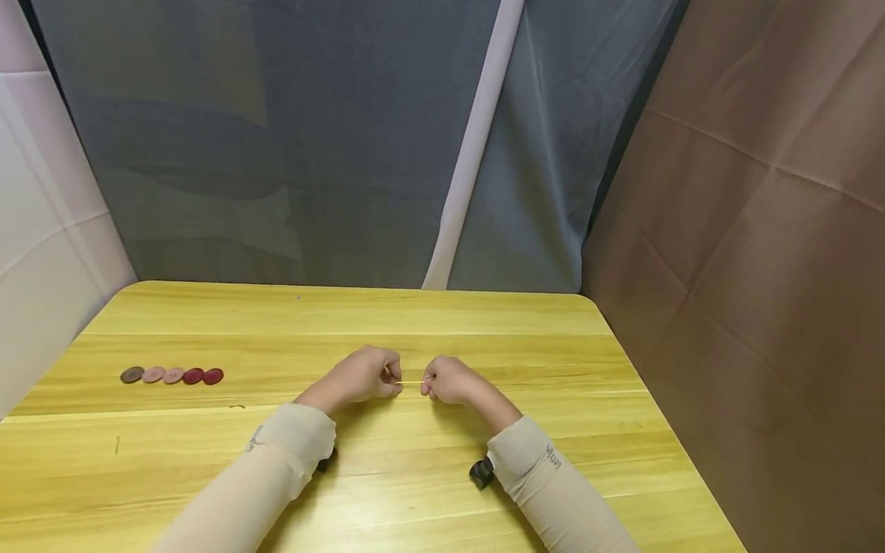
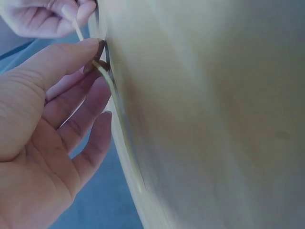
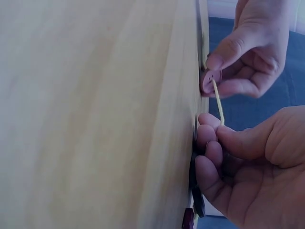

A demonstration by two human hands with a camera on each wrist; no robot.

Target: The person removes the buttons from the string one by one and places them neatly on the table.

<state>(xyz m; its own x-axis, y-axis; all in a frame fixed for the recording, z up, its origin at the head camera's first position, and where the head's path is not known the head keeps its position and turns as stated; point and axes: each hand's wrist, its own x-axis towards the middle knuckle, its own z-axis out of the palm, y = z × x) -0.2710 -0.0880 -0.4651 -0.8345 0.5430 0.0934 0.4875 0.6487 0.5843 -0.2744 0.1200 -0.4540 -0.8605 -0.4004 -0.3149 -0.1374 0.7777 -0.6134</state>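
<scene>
My left hand [image 1: 365,375] pinches a pink button [image 3: 208,83] between thumb and fingers, low over the table. A yellow cord [image 3: 218,102] passes through that button and spans the short gap to my right hand [image 1: 454,382]. There the thumb and fingertips grip the cord. On the other side of my left fingers, a length of cord [image 2: 122,126] trails along the tabletop in the left wrist view. Close by my right fingers, in the right wrist view, are a dark button [image 3: 198,201] and a dark red button [image 3: 188,219], partly hidden.
A row of several buttons lies at the table's left: a grey-brown one [image 1: 132,375], pink ones [image 1: 174,375] and dark red ones [image 1: 213,376]. The wooden table [image 1: 553,476] has a grey curtain [image 1: 346,153] behind it and a brown cloth [image 1: 760,269] at right.
</scene>
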